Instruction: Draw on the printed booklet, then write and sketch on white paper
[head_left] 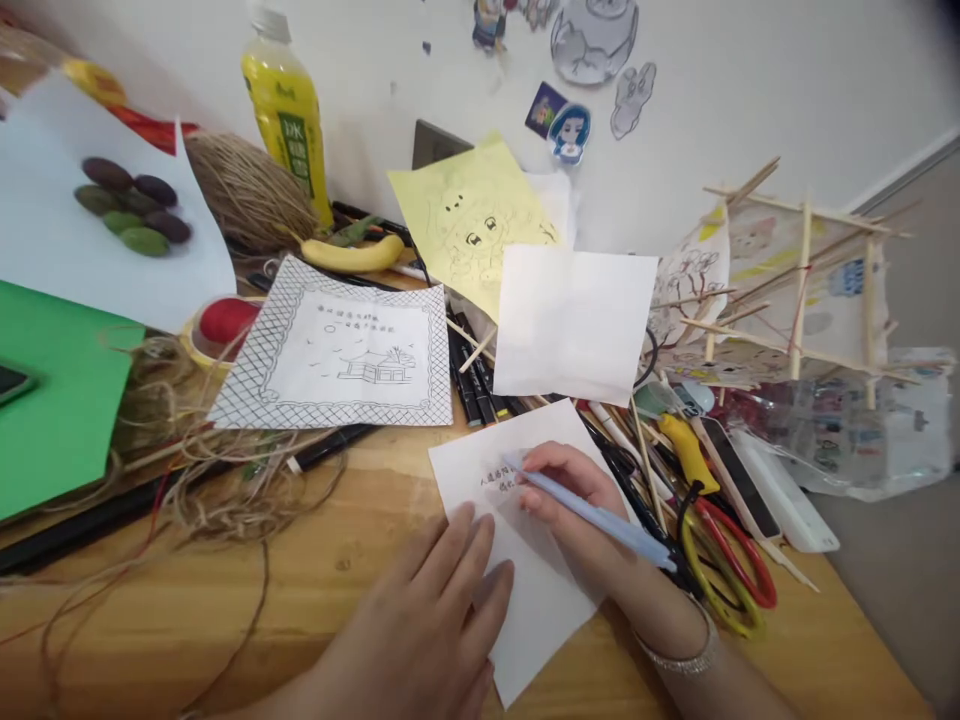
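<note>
At lower centre, the left hand, fingers slightly parted, lies across the left edge of the white sheet, probably to steady it, while just right of centre the right hand clamps a blue pen near its tip, likely for control.

The writing sheet lies on the table, the house drawing behind and left. Behind the drawing lies a banana.

Two hands, one blue pen, one banana
</note>
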